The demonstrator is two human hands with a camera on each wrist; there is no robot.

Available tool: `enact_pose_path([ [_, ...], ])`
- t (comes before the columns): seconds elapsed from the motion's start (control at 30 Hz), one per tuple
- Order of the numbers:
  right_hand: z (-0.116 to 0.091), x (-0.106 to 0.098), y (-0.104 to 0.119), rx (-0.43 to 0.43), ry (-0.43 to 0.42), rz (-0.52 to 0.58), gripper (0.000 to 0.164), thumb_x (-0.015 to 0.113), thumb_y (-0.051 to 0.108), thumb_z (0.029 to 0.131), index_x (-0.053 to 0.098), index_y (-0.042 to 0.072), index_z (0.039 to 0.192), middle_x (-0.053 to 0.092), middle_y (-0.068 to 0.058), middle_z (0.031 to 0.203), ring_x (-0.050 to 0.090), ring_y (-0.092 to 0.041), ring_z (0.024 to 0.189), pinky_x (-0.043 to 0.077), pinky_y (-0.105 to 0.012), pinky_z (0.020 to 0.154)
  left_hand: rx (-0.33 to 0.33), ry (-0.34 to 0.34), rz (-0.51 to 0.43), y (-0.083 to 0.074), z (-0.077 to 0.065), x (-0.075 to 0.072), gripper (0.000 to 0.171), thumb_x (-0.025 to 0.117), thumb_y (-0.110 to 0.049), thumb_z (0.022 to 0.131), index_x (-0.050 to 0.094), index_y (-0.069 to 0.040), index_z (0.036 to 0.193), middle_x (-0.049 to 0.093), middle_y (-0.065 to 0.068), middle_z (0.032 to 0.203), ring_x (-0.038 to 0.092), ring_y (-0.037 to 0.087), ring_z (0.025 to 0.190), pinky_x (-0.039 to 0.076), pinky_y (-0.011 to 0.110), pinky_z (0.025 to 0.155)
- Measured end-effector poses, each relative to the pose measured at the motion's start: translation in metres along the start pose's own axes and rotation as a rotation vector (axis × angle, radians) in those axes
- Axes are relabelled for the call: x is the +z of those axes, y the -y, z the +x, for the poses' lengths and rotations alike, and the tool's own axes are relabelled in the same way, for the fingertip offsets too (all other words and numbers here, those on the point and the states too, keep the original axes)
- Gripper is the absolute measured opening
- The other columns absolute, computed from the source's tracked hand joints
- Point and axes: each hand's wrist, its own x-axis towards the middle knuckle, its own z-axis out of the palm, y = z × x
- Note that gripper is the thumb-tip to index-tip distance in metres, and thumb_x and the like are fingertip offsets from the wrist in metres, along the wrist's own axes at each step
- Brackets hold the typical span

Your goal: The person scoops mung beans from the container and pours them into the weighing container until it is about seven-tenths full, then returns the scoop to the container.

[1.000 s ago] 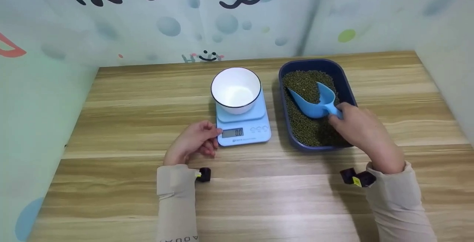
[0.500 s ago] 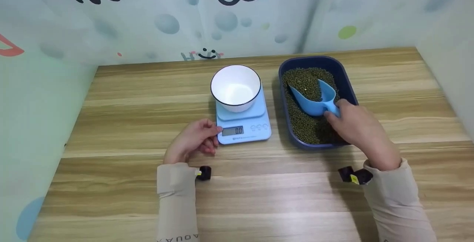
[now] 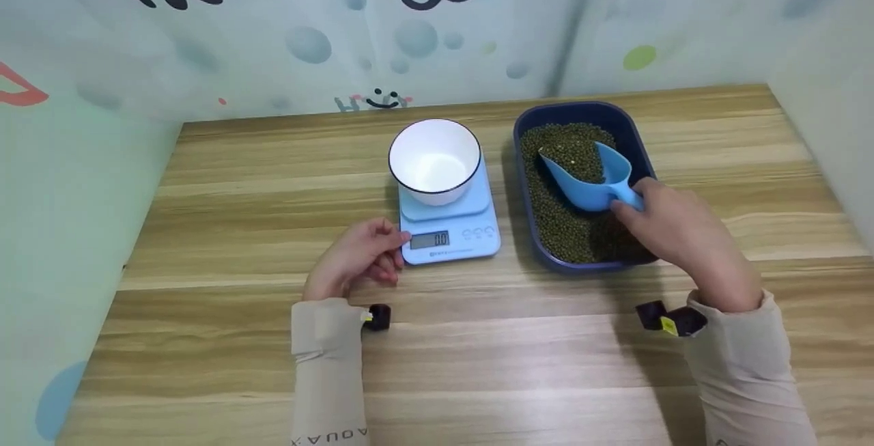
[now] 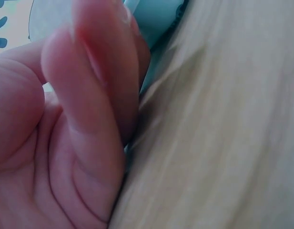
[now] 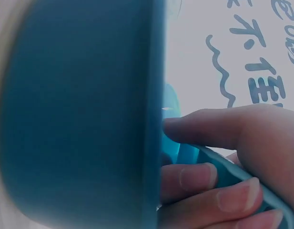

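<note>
**One loaded scoop point(image 3: 588, 197), tip to the left**

Right grip point(image 3: 672, 227): fingers curled round the scoop's handle, clamped on it. Scoop sits within the walls of the dark blue tray point(image 3: 577, 112), heaped with small green beans point(image 3: 575, 161); more of them spread below and around it. Whether it hangs just off them or rests in them, I cannot tell.

Key relation: the scoop's long axis runs aslant, handle near me and to the right, tip forward and left. White bowl point(image 3: 435, 159) lies left of that tip, roughly level with it, the tray's left rim and a strip of counter point(image 3: 478, 364) between. Any crossing would be mostly sideways, I judge, with that rim to get over.

Bowl stands upright on the pale blue scale point(image 3: 456, 244). Left grip point(image 3: 355, 255) is the nearer one to it, but is taken up with the scale: thumb on its left edge, just beside the display point(image 3: 430, 240), which seems to read 0.0. Other fingers curl alongside; how far they reach beneath is hidden.
</note>
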Motion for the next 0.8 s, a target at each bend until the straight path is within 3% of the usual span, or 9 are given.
enact_pose_path([
  [0.27, -0.005, -0.008, -0.005, 0.002, -0.019, 0.022, 0.041, 0.04, 0.043, 0.091, 0.045, 0.003, 0.08, 0.043, -0.009, 0.064, 0.042, -0.022, 0.054, 0.032, -0.031, 0.043, 0.01, 0.023, -0.004, -0.003, 0.0, 0.001, 0.029, 0.061, -0.026, 0.086, 0.051, -0.001, 0.095, 0.059, 0.014, 0.074, 0.056, 0.016, 0.049, 0.053, 0.032, 0.053],
  [0.5, -0.008, -0.012, -0.005, 0.007, -0.027, 0.031, 0.044, 0.038, 0.046, 0.091, 0.046, 0.004, 0.081, 0.042, -0.008, 0.064, 0.041, -0.022, 0.054, 0.03, -0.032, 0.043, -0.012, 0.032, 0.021, -0.018, -0.014, 0.005, 0.027, 0.057, -0.022, 0.088, 0.05, 0.002, 0.098, 0.059, 0.014, 0.077, 0.057, 0.017, 0.052, 0.053, 0.033, 0.056],
  [0.8, -0.02, -0.023, 0.003, 0.004, -0.082, 0.03, 0.045, 0.037, 0.049, 0.09, 0.047, 0.005, 0.084, 0.042, -0.008, 0.063, 0.04, -0.022, 0.054, 0.03, -0.031, 0.045, -0.008, 0.028, 0.021, -0.02, -0.019, 0.006, 0.027, 0.057, -0.022, 0.089, 0.049, 0.002, 0.099, 0.059, 0.014, 0.077, 0.057, 0.017, 0.052, 0.053, 0.033, 0.057],
])
